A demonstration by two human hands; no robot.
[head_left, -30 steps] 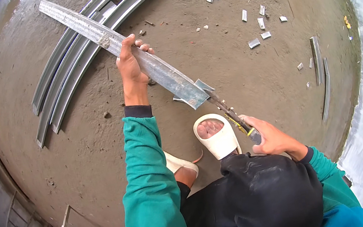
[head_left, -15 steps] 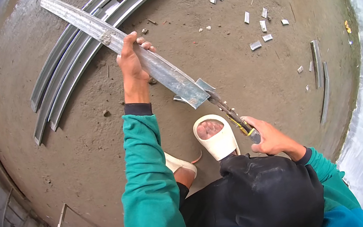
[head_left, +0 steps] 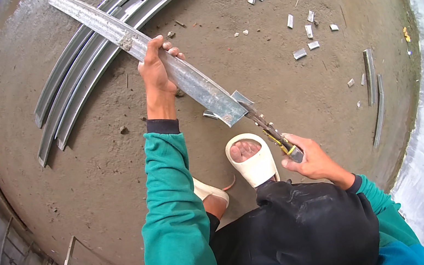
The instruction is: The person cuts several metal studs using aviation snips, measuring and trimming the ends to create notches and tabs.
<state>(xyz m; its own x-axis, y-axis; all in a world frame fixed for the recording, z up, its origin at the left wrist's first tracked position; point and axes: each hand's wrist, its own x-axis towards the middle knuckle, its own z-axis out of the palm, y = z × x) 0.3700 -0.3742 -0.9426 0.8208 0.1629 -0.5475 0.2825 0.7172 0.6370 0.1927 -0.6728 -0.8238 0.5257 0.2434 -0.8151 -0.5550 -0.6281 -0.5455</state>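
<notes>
The left hand [head_left: 157,77] clasps a steel channel [head_left: 190,80] above the floor [head_left: 94,195], overlapping loose rails [head_left: 79,73] toward its left edge. The right hand [head_left: 311,159] grips tin snips [head_left: 278,137], tips hidden; offcuts [head_left: 300,53] lie rightward.

The left one of two wide fisheye cameras worn side by side on the person's head is looking steeply down past the black trousers [head_left: 321,226] toward the floor [head_left: 106,199], facing the way the person is facing. It is sitting near enough that the teal sleeves [head_left: 172,211] are rising large from the lower edge, while the left hand [head_left: 157,72] and right hand [head_left: 310,160] are showing smaller, farther up. The lens is bending straight edges toward its rim and leaving the corners black.
</notes>
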